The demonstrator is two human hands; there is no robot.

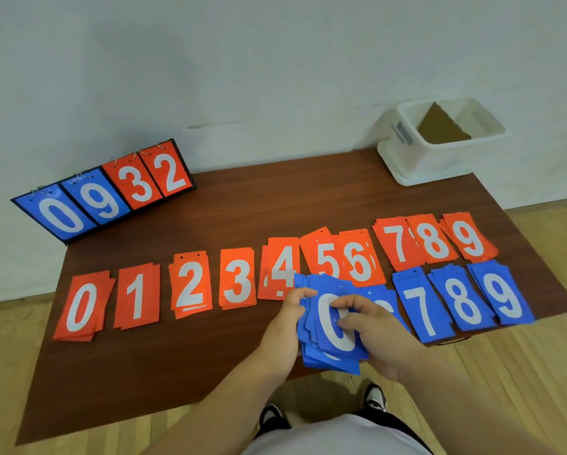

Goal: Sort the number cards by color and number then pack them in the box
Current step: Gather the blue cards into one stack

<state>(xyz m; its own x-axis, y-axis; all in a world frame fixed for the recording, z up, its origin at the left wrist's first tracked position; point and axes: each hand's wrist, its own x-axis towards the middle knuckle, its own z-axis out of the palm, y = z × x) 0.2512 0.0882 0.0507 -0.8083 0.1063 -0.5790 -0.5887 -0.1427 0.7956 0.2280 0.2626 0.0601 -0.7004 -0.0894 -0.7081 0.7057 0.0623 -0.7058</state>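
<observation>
A blue card stack [333, 336], zero on top, is held at table's [177, 224] 5 o'clock: left hand [283, 326] clamped on its left edge, right hand [371, 330] pinching the top card. Cards likely light, thin, slippery; best gripped by long edges. Box [439, 139] at 1 o'clock.

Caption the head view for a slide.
Left hand and right hand hold a blue number-card stack at the brown wooden table, red card piles sorted 0 to 9 behind.
</observation>
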